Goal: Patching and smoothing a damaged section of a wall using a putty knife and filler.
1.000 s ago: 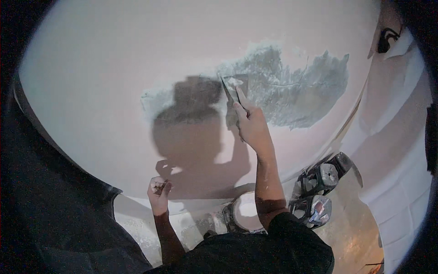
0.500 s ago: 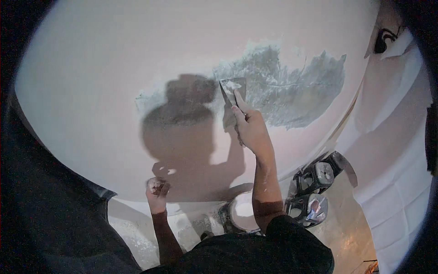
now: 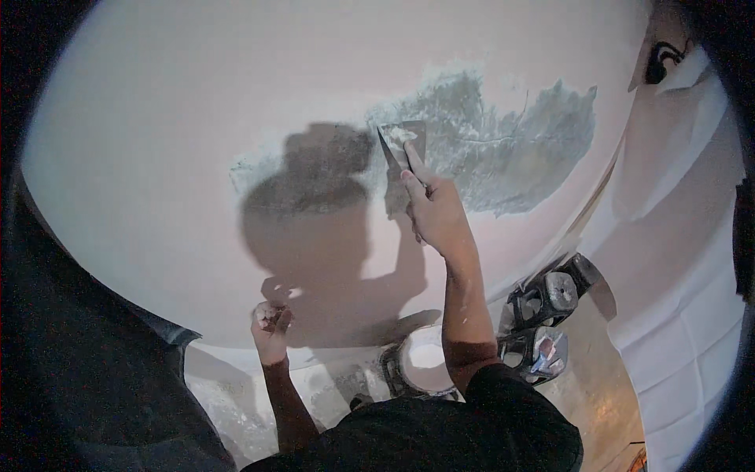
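My right hand grips a putty knife, index finger stretched along its blade. White filler sits on the wide metal blade, whose edge is at the left part of a rough grey patch on the pale wall. A thin crack-like line runs across that patch. Lower down and to the left, my left hand is raised before the wall with its fingers curled in; whatever they may hold cannot be made out. My head and arm cast a dark shadow over the patch's left end.
Below the wall, a round bucket of white material stands beside my body. Two dark stools are to its right, the nearer with something on top. White sheeting hangs at right, dark cloth at left.
My right hand and the putty knife have moved slightly up the wall, and the right forearm has swung a little to the right. The left hand stays about where it was.
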{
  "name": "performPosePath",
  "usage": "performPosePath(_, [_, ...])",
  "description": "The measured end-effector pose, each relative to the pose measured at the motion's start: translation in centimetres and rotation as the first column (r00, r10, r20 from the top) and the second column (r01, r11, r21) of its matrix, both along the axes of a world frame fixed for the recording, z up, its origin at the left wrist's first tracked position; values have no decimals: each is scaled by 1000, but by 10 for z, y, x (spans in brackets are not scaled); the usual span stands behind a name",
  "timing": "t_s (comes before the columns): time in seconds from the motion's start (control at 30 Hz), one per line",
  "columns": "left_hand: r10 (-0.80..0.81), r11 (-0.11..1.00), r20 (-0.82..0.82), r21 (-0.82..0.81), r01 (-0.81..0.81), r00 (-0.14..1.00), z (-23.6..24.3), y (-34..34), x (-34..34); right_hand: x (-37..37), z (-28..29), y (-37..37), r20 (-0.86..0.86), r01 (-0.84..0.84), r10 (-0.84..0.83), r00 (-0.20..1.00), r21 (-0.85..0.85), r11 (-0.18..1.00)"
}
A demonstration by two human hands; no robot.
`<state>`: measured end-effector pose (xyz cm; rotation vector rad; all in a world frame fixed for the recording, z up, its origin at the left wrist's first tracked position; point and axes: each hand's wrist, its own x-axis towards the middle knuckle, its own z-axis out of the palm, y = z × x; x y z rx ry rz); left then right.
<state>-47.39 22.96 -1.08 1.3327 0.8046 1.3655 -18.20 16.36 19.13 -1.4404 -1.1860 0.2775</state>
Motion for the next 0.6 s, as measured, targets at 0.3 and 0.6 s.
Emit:
performPosePath(0.3, [-81,997,58,-10,82,995,1,4,7,1,-1,-2,-32,0,-1,999,-32,999])
performPosePath(0.6, [-111,994,146,-2,112,983,8,1,12,-3,5,-1,-51,8,-8,999,-3,1000])
